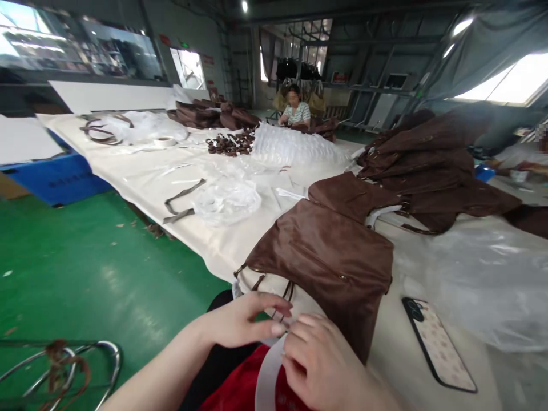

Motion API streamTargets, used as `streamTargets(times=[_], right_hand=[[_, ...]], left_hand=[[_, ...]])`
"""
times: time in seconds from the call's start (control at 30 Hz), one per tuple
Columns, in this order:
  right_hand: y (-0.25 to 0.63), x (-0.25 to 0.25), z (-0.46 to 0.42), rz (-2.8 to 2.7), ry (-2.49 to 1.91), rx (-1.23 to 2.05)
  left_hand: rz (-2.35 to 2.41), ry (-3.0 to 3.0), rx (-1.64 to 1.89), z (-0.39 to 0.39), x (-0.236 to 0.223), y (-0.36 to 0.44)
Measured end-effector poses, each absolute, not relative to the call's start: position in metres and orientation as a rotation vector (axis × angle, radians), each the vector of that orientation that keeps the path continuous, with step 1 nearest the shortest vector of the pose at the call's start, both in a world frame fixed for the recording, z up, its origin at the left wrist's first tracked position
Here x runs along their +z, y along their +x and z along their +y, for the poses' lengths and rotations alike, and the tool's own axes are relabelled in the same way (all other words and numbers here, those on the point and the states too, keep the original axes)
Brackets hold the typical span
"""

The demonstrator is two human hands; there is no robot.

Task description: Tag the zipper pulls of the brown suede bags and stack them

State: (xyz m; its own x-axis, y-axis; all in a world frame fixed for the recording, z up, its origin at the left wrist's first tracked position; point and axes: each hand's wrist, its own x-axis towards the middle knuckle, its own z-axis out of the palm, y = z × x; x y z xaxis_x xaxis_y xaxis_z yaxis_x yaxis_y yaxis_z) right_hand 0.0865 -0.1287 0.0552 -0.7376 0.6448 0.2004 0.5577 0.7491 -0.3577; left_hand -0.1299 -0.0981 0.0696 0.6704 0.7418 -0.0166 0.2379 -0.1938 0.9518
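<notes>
A brown leather-look bag [323, 245] lies flat at the table's near edge, with a small zip on its face and a pale opening towards me. Thin brown cords [290, 290] run from that opening down to my fingers. My left hand [252, 319] curves in from the left, thumb and fingertips bent around the cord ends. Close against it, my right hand [319, 357] has its fingers curled, the tips meeting near the left thumb. What the right fingertips pinch is hidden. Below the hands show red cloth and a pale band [269, 371] on my body.
A phone in a patterned case [440, 345] lies right of the bag, beside clear plastic [479, 279]. Brown bags [432, 165] are heaped behind. Plastic bags [229, 200] and a grey strap [180, 205] lie on the table [141, 177]. A person [295, 109] sits at the far end.
</notes>
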Motion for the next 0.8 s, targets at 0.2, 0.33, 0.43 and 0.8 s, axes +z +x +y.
streamTargets(times=[0.2,0.33,0.43,0.8], right_hand=[[0.053,0.046,-0.096,-2.307,-0.955,0.926],[0.028,0.037,-0.078,-2.121,-0.988,1.168],[0.010,0.015,-0.061,-1.942,-1.272,1.314],[-0.022,-0.005,-0.027,-2.339,-1.954,0.558]], left_hand=[[1.041,1.443,0.801,-0.111,0.021,-0.140],[1.098,1.257,0.892,-0.109,-0.001,-0.163],[1.248,1.380,1.022,-0.107,-0.004,-0.190],[1.528,1.684,1.148,-0.100,0.001,-0.227]])
